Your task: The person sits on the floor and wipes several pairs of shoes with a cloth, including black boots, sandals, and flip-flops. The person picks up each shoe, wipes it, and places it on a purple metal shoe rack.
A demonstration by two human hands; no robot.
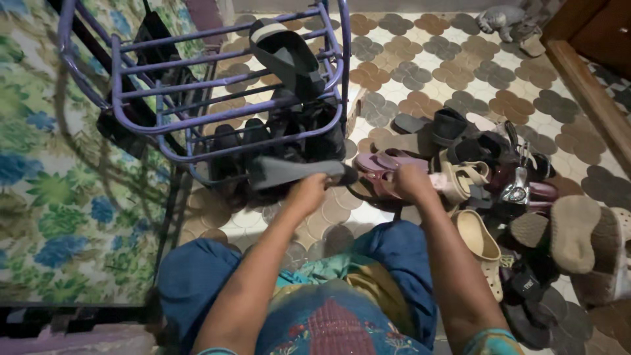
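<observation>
My left hand (307, 192) grips a dark grey sandal (289, 172) by its sole, held sideways just in front of the lowest shelf of a purple metal shoe rack (164, 125). My right hand (411, 181) reaches into a pile of footwear on the floor and closes on a pink sandal (381, 164). A black sandal with a white insole (286, 56) lies on the rack's top shelf. Dark shoes (289, 135) fill the shelf below it.
A heap of sandals and slippers (499, 190) spreads to the right over the patterned tile floor (427, 72). A beige clog (480, 246) lies by my right knee. A floral cloth (59, 197) hangs at the left. A wooden door frame (591, 92) stands at the right.
</observation>
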